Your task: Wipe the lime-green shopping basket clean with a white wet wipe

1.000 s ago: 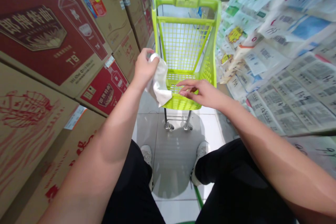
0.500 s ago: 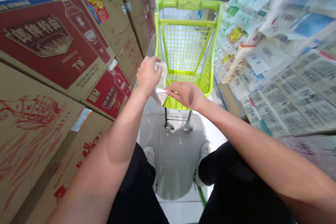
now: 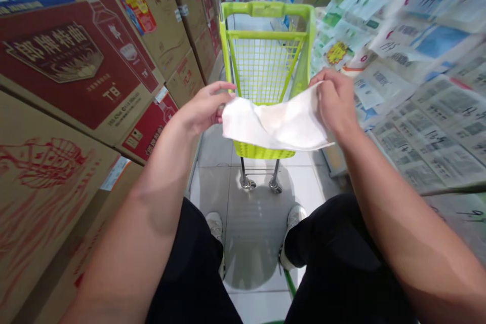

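Note:
Stretched between my two hands is a white paper towel or thin cloth [image 3: 275, 124]; which of the two I cannot tell. My left hand [image 3: 208, 106] pinches its left end between thumb and fingers. At the other end, my right hand [image 3: 336, 104] is closed round the right edge, with the fingertips partly hidden behind the sheet. The sheet sags and creases in the middle. Behind and below it stands a lime-green shopping cart [image 3: 268, 35], whose front and basket the sheet partly covers.
Stacked cardboard boxes [image 3: 45, 162] line the left side. Along the right hang and lie many plastic-wrapped packages [image 3: 429, 131] with handwritten prices. My shoes [image 3: 294, 223] are on the tiled floor [image 3: 250, 223], behind the cart's caster wheels [image 3: 247, 184]. A green strip [image 3: 290, 283] lies near my right shoe.
The white sheet was bunched up by my left hand and is now spread wide. My right hand has moved to the right with its edge; my left hand moved slightly left.

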Demonstrator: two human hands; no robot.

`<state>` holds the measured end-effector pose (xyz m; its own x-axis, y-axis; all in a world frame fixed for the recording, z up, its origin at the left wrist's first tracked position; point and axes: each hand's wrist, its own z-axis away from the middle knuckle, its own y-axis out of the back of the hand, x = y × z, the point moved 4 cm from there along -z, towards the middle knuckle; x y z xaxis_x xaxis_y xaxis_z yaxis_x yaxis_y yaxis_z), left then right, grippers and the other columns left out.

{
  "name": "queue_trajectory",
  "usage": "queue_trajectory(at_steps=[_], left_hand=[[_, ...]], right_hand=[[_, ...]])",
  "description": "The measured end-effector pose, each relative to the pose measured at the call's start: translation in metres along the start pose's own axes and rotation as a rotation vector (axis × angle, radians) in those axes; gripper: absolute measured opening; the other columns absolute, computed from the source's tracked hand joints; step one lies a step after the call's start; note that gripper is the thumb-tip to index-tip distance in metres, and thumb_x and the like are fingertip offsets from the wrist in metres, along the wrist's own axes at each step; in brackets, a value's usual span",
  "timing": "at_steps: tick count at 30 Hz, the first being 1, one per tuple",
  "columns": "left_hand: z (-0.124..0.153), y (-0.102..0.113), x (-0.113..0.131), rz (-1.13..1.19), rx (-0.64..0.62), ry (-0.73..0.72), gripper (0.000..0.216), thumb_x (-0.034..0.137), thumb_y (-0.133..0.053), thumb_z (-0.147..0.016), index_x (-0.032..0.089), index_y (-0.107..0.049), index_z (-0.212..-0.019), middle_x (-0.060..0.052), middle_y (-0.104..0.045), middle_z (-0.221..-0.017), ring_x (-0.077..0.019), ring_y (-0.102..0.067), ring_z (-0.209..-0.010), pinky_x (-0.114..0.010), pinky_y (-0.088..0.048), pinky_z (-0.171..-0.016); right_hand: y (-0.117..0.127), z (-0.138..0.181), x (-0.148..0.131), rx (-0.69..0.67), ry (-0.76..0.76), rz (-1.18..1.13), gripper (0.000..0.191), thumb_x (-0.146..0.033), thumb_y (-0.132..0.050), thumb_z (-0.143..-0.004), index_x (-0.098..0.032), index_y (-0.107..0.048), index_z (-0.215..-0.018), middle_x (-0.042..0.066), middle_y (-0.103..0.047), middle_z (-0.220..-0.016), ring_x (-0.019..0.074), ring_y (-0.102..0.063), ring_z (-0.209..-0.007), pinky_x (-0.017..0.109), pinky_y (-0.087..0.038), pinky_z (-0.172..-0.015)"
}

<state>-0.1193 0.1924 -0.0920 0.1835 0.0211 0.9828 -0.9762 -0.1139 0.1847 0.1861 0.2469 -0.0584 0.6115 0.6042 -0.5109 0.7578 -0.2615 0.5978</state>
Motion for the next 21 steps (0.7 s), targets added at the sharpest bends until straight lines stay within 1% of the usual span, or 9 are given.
queue_trajectory(at_steps=[2, 4, 6, 8, 11, 14, 17, 19, 21], left_hand=[[0.014, -0.003, 0.002, -0.103, -0.206, 0.075, 0.046, 0.027, -0.079, -0.087, 0.029, -0.077, -0.133, -0.003, -0.075, -0.085, -0.0169, -0.071, -0.064, -0.027, -0.054, -0.056], [0.028, -0.005, 0.005, -0.237, -0.383, 0.137, 0.057, 0.026, -0.085, -0.08, 0.03, -0.078, -0.136, -0.004, -0.079, -0.09, -0.0221, -0.08, -0.077, -0.027, -0.058, -0.062], [0.036, -0.003, 0.01, -0.331, -0.461, 0.165, 0.065, 0.028, -0.087, -0.076, 0.031, -0.078, -0.14, -0.004, -0.081, -0.092, -0.0254, -0.083, -0.087, -0.028, -0.06, -0.066], [0.038, -0.001, 0.014, -0.386, -0.455, 0.153, 0.065, 0.033, -0.084, -0.08, 0.03, -0.077, -0.145, -0.004, -0.081, -0.091, -0.0247, -0.082, -0.086, -0.029, -0.061, -0.069], [0.034, -0.004, 0.017, -0.499, -0.399, 0.049, 0.06, 0.043, -0.074, -0.091, 0.026, -0.075, -0.148, -0.003, -0.079, -0.083, -0.0214, -0.076, -0.074, -0.031, -0.06, -0.07], [0.03, -0.009, 0.017, -0.762, -0.24, -0.168, 0.051, 0.05, -0.069, -0.096, 0.023, -0.082, -0.138, -0.003, -0.075, -0.072, -0.0228, -0.071, -0.071, -0.035, -0.058, -0.074], [0.03, -0.014, 0.018, -1.036, 0.007, -0.353, 0.04, 0.051, -0.064, -0.1, 0.028, -0.087, -0.124, -0.006, -0.078, -0.082, -0.0317, -0.075, -0.093, -0.044, -0.057, -0.09], [0.028, -0.014, 0.015, -1.076, 0.138, -0.4, 0.035, 0.047, -0.062, -0.102, 0.03, -0.086, -0.121, -0.008, -0.079, -0.093, -0.037, -0.074, -0.109, -0.051, -0.054, -0.102], [0.022, -0.011, 0.01, -0.968, 0.232, -0.428, 0.03, 0.042, -0.064, -0.102, 0.031, -0.083, -0.122, -0.009, -0.079, -0.103, -0.039, -0.071, -0.121, -0.053, -0.05, -0.111]], right_hand=[[0.009, -0.002, 0.014, -0.044, -0.039, 0.061, 0.045, -0.035, -0.038, -0.105, -0.021, -0.073, -0.08, 0.007, -0.064, -0.073, 0.0245, -0.063, -0.078, 0.04, -0.046, -0.079], [0.014, -0.001, 0.024, -0.071, -0.1, 0.184, 0.046, -0.043, -0.044, -0.106, -0.021, -0.075, -0.08, 0.004, -0.057, -0.065, 0.025, -0.061, -0.073, 0.04, -0.043, -0.077], [0.018, 0.0, 0.023, -0.045, -0.124, 0.278, 0.047, -0.049, -0.046, -0.107, -0.021, -0.077, -0.085, 0.004, -0.057, -0.066, 0.026, -0.061, -0.073, 0.04, -0.042, -0.077], [0.017, 0.002, 0.011, -0.031, -0.071, 0.293, 0.049, -0.052, -0.044, -0.109, -0.021, -0.076, -0.089, 0.006, -0.061, -0.07, 0.0262, -0.063, -0.077, 0.04, -0.041, -0.077], [0.001, 0.011, -0.016, -0.165, 0.097, 0.205, 0.05, -0.054, -0.043, -0.111, -0.021, -0.076, -0.093, 0.007, -0.069, -0.079, 0.0243, -0.065, -0.081, 0.038, -0.042, -0.079], [-0.03, 0.03, -0.041, -0.493, 0.288, 0.045, 0.045, -0.055, -0.05, -0.11, -0.02, -0.078, -0.108, 0.009, -0.079, -0.104, 0.0243, -0.069, -0.096, 0.036, -0.044, -0.086], [-0.058, 0.05, -0.052, -0.739, 0.312, -0.007, 0.045, -0.058, -0.057, -0.108, -0.022, -0.076, -0.127, 0.011, -0.08, -0.126, 0.0256, -0.07, -0.109, 0.035, -0.045, -0.088], [-0.072, 0.058, -0.053, -0.813, 0.269, 0.07, 0.048, -0.061, -0.055, -0.109, -0.022, -0.075, -0.128, 0.011, -0.081, -0.12, 0.0249, -0.071, -0.101, 0.033, -0.043, -0.08], [-0.082, 0.061, -0.054, -0.844, 0.258, 0.198, 0.051, -0.064, -0.049, -0.111, -0.022, -0.074, -0.123, 0.01, -0.082, -0.109, 0.0246, -0.071, -0.09, 0.033, -0.036, -0.071]])
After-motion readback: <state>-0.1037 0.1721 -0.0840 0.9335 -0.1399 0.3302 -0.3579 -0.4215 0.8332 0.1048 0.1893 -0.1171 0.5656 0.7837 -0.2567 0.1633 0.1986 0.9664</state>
